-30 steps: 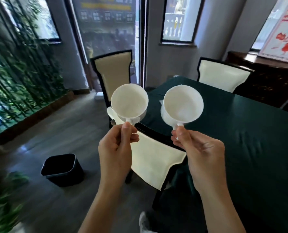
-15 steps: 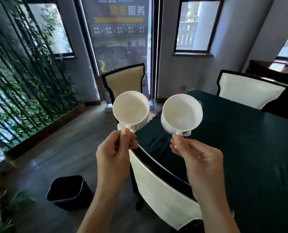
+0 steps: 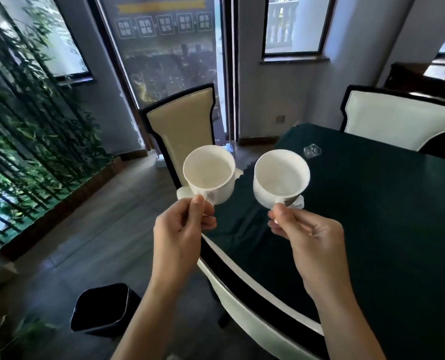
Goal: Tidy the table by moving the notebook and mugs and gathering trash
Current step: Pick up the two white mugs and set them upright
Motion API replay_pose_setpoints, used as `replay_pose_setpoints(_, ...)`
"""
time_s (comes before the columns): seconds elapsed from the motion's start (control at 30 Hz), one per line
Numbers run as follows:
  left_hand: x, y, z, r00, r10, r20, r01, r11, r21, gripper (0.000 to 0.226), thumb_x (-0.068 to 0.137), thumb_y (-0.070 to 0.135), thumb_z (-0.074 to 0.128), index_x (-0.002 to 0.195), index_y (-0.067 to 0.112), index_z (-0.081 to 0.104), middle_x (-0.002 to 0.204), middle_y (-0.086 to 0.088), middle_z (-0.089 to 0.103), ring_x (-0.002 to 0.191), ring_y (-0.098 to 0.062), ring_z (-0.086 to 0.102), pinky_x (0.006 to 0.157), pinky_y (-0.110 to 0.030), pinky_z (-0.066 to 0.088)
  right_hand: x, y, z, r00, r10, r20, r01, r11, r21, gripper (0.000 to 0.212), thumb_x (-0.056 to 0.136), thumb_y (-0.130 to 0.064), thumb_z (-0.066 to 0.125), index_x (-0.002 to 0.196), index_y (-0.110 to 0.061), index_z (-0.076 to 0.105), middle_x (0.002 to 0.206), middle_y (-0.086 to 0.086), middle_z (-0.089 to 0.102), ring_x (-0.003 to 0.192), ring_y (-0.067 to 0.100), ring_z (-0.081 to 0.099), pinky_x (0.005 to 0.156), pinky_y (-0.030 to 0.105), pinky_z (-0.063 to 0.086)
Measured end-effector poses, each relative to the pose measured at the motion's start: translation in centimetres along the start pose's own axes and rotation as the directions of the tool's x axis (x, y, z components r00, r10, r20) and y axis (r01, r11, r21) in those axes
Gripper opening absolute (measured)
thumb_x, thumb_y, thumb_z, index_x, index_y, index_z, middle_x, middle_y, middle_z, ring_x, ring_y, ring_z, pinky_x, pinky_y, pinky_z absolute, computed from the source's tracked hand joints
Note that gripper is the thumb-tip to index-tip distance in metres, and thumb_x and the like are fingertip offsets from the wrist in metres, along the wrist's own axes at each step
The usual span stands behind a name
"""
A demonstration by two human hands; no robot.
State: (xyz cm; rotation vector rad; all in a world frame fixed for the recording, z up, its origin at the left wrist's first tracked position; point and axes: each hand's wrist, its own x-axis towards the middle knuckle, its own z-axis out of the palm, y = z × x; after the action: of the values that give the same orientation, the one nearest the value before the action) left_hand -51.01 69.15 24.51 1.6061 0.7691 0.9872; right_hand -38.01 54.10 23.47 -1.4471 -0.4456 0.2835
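Note:
My left hand (image 3: pixel 182 229) pinches the handle of a white mug (image 3: pixel 209 172), held upright in the air above the chair beside the table. My right hand (image 3: pixel 307 235) grips the handle of a second white mug (image 3: pixel 281 178) over the table's left edge. Both mugs look empty. A crumpled piece of clear plastic trash (image 3: pixel 312 150) lies on the dark green tablecloth (image 3: pixel 385 216) just beyond the right mug. A bit of white trash (image 3: pixel 300 202) shows under the right mug. No notebook is in view.
A black waste bin (image 3: pixel 101 310) stands on the floor at the lower left. Cream chairs surround the table: one (image 3: pixel 182 126) at the far left, one (image 3: pixel 398 120) at the back right, one (image 3: pixel 255 307) pushed in right below my hands. Bamboo plants (image 3: pixel 29 131) line the left wall.
Both hands kept hold of the mugs. The view swung right and up, so the table, the plastic trash and the far chairs now show more fully.

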Motion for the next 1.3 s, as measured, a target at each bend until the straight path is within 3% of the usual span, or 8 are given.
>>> replay_pose_setpoints(0.37,11.3,-6.9,1.1,0.946,-0.127,0.298,0.128,0.992,0.016,0.041,0.107,0.023,0.058,0.072,0.012,0.075,0.073,-0.004,0.078,0.066,-0.018,0.077,0.064,-0.024,0.061,5.0,3.6,4.5,0.976,0.125,-0.177,-0.143,0.985,-0.092,0.022,0.095,-0.028,0.075,0.077,-0.020,0.085,0.080,0.004,0.082,0.075,0.020,0.081,0.070,0.028,0.065)
replay_pose_setpoints(0.63,21.2,-12.8,1.8,0.747,-0.298,0.594,0.308,0.947,0.089,0.043,0.107,0.019,0.058,0.069,0.005,0.072,0.071,-0.009,0.072,0.063,-0.017,0.072,0.064,-0.031,0.065,9.2,6.8,9.5,0.898,0.261,-0.355,-0.328,0.934,-0.144,0.032,0.096,-0.028,0.073,0.070,-0.010,0.081,0.081,0.007,0.081,0.076,0.022,0.080,0.070,0.031,0.065)
replay_pose_setpoints(0.73,23.0,-15.1,2.5,0.684,-0.351,0.640,0.341,0.929,0.145,0.044,0.107,0.018,0.057,0.067,0.005,0.070,0.072,-0.010,0.069,0.064,-0.022,0.072,0.062,-0.029,0.065,10.6,8.8,10.7,0.864,0.307,-0.399,-0.401,0.899,-0.176,0.035,0.096,-0.028,0.073,0.066,-0.010,0.079,0.081,0.008,0.081,0.075,0.022,0.080,0.071,0.032,0.066)
replay_pose_setpoints(0.87,24.7,-18.5,4.0,0.575,-0.433,0.695,0.391,0.891,0.232,0.041,0.108,0.019,0.056,0.073,0.002,0.069,0.074,-0.007,0.068,0.064,-0.023,0.072,0.078,-0.044,0.067,12.6,12.2,11.0,0.808,0.389,-0.442,-0.515,0.831,-0.210,0.038,0.095,-0.029,0.073,0.062,-0.011,0.078,0.081,0.010,0.080,0.070,0.021,0.081,0.069,0.034,0.067)
replay_pose_setpoints(0.97,25.5,-20.8,5.3,0.511,-0.478,0.714,0.421,0.864,0.277,0.041,0.109,0.018,0.054,0.074,0.001,0.068,0.073,-0.008,0.066,0.062,-0.020,0.071,0.077,-0.043,0.068,14.4,15.1,10.7,0.743,0.464,-0.482,-0.622,0.744,-0.244,0.034,0.092,-0.021,0.072,0.060,-0.009,0.078,0.083,0.012,0.079,0.065,0.019,0.080,0.067,0.035,0.068)
replay_pose_setpoints(1.07,25.5,-22.8,7.0,0.488,-0.538,0.687,0.436,0.832,0.342,0.039,0.108,0.020,0.056,0.078,0.000,0.072,0.075,-0.008,0.069,0.062,-0.018,0.074,0.069,-0.035,0.068,16.1,17.4,10.1,0.666,0.548,-0.507,-0.720,0.649,-0.244,0.022,0.092,-0.016,0.069,0.077,-0.002,0.079,0.095,0.015,0.076,0.062,0.022,0.080,0.066,0.036,0.068)
replay_pose_setpoints(1.2,24.9,-25.1,9.0,0.446,-0.614,0.652,0.458,0.782,0.423,0.038,0.107,0.020,0.054,0.083,-0.004,0.073,0.087,-0.015,0.071,0.072,-0.025,0.074,0.081,-0.045,0.067,17.4,19.7,9.3,0.594,0.623,-0.509,-0.792,0.563,-0.235,0.016,0.091,-0.013,0.064,0.095,-0.001,0.075,0.116,0.014,0.069,0.062,0.023,0.080,0.062,0.033,0.067)
replay_pose_setpoints(1.3,24.3,-26.2,9.7,0.424,-0.631,0.650,0.455,0.769,0.450,0.041,0.107,0.020,0.054,0.087,-0.011,0.073,0.091,-0.018,0.072,0.076,-0.026,0.074,0.083,-0.044,0.067,17.3,21.3,8.7,0.561,0.657,-0.504,-0.820,0.525,-0.227,0.018,0.091,-0.014,0.065,0.099,0.000,0.074,0.117,0.013,0.069,0.069,0.024,0.080,0.068,0.035,0.068)
